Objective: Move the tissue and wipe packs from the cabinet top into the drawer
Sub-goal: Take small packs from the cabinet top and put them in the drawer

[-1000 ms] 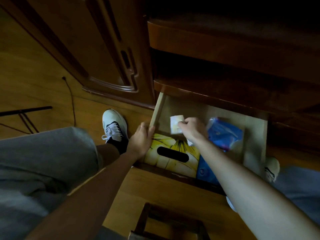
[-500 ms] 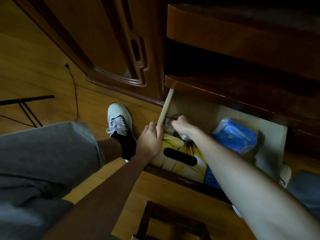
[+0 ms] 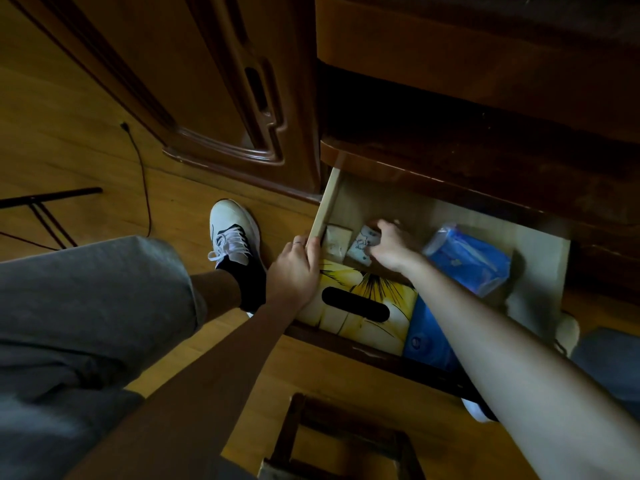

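cabinet door: glossy dark wood
drawer: pale matt wood
floor: smooth wood
blue pack: shiny plastic
trousers: grey cloth

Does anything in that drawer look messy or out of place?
Only mildly: the blue plastic pack lies crumpled and askew, and the small white pack under the right hand sits tilted. Nothing looks spilled or broken.

A white sneaker stands on the wooden floor beside a black cable; a dark stool sits below.
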